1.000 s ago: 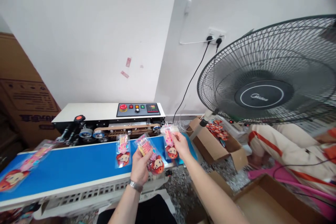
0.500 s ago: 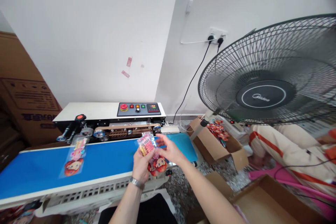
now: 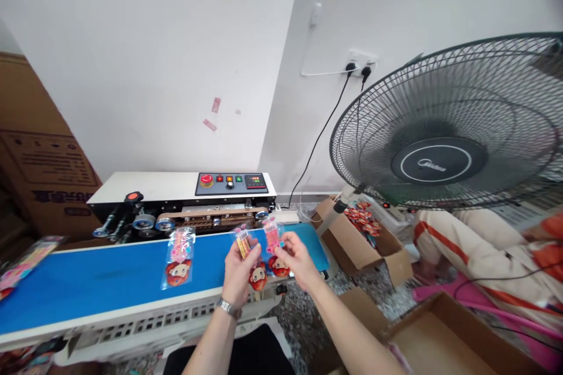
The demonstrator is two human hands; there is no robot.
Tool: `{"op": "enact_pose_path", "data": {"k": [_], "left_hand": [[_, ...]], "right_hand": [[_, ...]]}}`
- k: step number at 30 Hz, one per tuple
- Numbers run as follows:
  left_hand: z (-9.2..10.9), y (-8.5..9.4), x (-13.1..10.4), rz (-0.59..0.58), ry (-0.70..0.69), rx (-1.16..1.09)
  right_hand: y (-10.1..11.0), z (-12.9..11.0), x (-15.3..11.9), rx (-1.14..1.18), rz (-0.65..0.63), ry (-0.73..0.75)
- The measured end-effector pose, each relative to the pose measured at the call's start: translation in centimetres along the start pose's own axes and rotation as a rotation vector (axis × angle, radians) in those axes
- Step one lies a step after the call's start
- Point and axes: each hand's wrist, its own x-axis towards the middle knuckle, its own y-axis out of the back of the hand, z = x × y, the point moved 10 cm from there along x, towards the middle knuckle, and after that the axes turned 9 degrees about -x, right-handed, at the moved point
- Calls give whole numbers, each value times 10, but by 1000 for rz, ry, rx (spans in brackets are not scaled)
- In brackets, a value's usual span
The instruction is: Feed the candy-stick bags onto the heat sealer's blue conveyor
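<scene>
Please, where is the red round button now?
In the head view, the red round button is left of centre, at the left end of the dark control panel, above the blue belt.

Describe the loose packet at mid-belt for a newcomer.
Find the white-topped machine and the blue belt before it. The clear packet lies flat there, left of the left hand, its red-haired face at the near end. Nothing holds it, and unlike the leftmost packet it shows whole.

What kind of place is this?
Probably a small packing workshop: a machine with a control panel, a blue belt carrying little plastic packets, and an open cardboard box of colourful packets.
</scene>
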Motion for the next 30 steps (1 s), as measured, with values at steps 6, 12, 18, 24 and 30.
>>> {"op": "enact_pose_path", "data": {"k": [6,12,18,24,30], "left_hand": [[11,-4,-2,-85,-132,283],[11,-12,-3,-153,-144,368],[2,-7,-6,-76,-48,149],[2,-7,-8,-64,-29,100],[2,-5,-8,13,10,-25]], "right_hand": [[-10,-23,-8,-121,-6,86],[-11,-53,-1,-352,-86,165],[-12,-50,0,-374,-52,178],[-10,-63,-1,-501,-12,198],[-9,-39,-12,-167,72,124]]}}
